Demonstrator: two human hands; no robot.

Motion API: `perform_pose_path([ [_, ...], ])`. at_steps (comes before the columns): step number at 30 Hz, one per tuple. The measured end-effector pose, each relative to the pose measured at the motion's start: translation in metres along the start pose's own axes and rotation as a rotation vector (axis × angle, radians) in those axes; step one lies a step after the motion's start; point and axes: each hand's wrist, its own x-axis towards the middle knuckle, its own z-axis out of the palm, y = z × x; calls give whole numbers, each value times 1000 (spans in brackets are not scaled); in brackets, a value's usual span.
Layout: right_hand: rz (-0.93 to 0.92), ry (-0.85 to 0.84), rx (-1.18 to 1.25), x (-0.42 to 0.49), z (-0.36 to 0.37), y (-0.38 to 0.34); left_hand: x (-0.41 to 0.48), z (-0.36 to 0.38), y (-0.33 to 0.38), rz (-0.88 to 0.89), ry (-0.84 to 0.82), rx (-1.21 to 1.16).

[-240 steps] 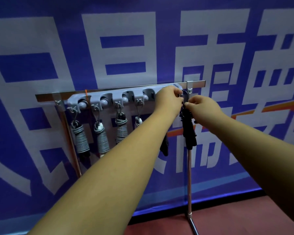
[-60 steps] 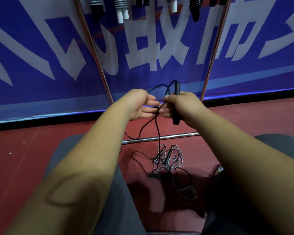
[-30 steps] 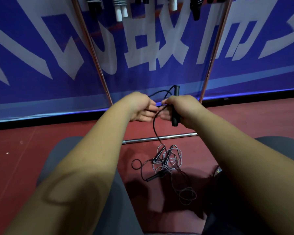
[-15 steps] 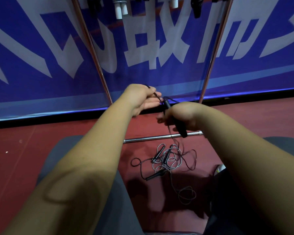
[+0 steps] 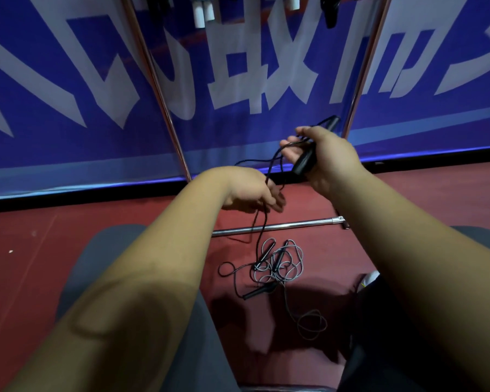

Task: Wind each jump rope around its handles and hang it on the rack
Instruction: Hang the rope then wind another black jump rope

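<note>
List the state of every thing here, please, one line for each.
Right hand: grips one handle of the black rope.
Left hand: holds the black rope's cord.
Black rope: unwound, second handle on the floor.
Grey rope: loose on the floor.
Hung ropes: dangle above, mostly out of view.

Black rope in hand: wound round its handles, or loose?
Loose. The right hand grips one handle; the cord runs through the left hand down to the other handle on the floor.

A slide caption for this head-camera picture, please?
Right hand grips a black handle while left hand holds its cord; a grey rope lies tangled on the floor.
</note>
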Motion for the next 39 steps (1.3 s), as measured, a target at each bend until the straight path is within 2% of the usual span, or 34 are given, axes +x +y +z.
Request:
perform_pose_path([
  [2,13,43,-38,9,-5,-2,-1,-2,-1,-53,23,-64],
  [5,172,82,-415,14,-13,8,-4,-9,7,33,212,-420],
  [7,324,-37,-757,6,-16,19,-3,-19,11,130,325,-646],
  [9,437,-194,-949,-6,-16,25,1,-27,11,202,386,-824],
  [12,503,-324,-908,-16,-12,26,5,-32,7,236,485,-935],
  [16,434,-384,-867,-20,-7,19,6,-36,4,253,619,-965],
  [18,369,-395,-828,-23,-5,16,5,-38,4,209,602,-942],
  [20,297,-356,-725,-24,-2,16,4,-37,4,106,506,-880],
  [23,183,-238,-514,-22,3,14,-1,-31,4,-50,312,-689],
  [25,121,-146,-348,-16,3,10,-4,-26,3,-110,120,-483],
  [28,62,-30,-163,-8,-1,4,-7,-19,0,-126,-101,-144],
  [31,40,49,-78,-2,-8,0,-11,-12,-3,-99,-175,27],
  [34,90,99,-206,3,-12,3,-8,-11,-5,-47,-114,-89],
  [37,205,100,-666,3,-17,11,-4,-13,4,40,89,-423],
  [39,294,-54,-964,-2,-20,18,-1,-18,10,108,222,-682],
])
